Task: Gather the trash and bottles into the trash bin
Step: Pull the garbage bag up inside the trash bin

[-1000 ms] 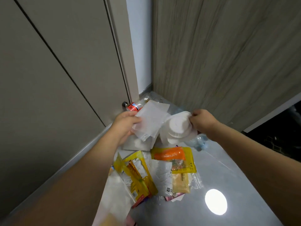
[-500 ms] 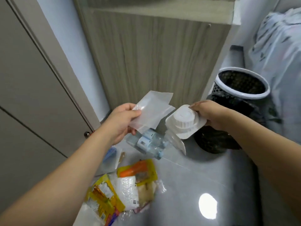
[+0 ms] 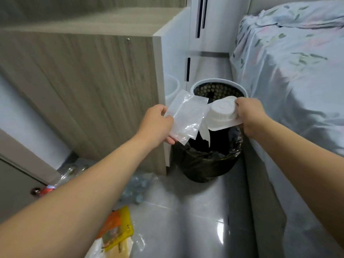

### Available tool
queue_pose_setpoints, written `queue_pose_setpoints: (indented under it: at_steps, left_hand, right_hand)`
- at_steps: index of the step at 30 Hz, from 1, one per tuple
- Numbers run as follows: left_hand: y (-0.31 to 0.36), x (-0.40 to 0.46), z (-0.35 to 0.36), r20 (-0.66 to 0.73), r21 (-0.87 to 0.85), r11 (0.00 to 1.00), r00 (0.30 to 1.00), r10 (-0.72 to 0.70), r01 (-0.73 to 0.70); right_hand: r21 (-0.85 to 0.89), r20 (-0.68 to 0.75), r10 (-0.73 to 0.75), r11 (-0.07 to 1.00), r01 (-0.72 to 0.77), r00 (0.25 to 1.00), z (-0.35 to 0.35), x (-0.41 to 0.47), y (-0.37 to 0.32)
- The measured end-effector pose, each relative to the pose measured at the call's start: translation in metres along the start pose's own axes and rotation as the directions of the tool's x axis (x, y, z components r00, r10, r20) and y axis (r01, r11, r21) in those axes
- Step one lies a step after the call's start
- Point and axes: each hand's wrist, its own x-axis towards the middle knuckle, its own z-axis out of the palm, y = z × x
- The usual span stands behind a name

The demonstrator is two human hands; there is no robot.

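Fingers (image 3: 168, 119) of the left hand (image 3: 156, 123) pinched a clear plastic wrapper (image 3: 186, 116), while the right hand (image 3: 249, 114) gripped a white plastic cup (image 3: 221, 113) by its rim. Both items were held over the trash bin (image 3: 208, 161), which stood between a wooden cabinet (image 3: 83, 86) and the bed (image 3: 290, 71). Yellow snack packets (image 3: 117, 231) and a clear bottle (image 3: 137, 187) lay on the floor (image 3: 186, 220).
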Motion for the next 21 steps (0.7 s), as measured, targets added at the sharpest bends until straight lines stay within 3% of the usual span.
queue_pose_setpoints:
  at_steps: [6, 11, 13, 16, 21]
  left_hand:
    - [-0.006, 0.035, 0.039, -0.064, 0.117, 0.993, 0.998, 0.019, -0.011]
    - [-0.008, 0.058, 0.067, -0.042, 0.425, 0.900, 0.992, 0.123, -0.094]
    - [-0.009, 0.076, 0.079, 0.001, 0.556, 0.825, 0.992, 0.123, -0.103]
    - [-0.013, 0.100, 0.096, 0.081, 0.669, 0.739, 0.996, 0.031, -0.078]
    - [-0.026, 0.128, 0.131, 0.180, 0.769, 0.629, 0.983, -0.044, -0.113]
  right_hand:
    - [-0.231, 0.088, -0.019, 0.972, 0.039, 0.996, 0.000, 0.049, 0.011]
    - [-0.352, 0.276, 0.033, 0.934, 0.069, 0.960, 0.002, 0.071, 0.036]
    - [-0.410, 0.356, 0.127, 0.911, 0.033, 0.926, 0.004, 0.079, 0.043]
    - [-0.628, 0.454, 0.237, 0.769, 0.120, 0.859, -0.003, 0.083, 0.043]
    - [-0.759, 0.529, 0.105, 0.502, 0.415, 0.842, -0.010, 0.082, 0.038]
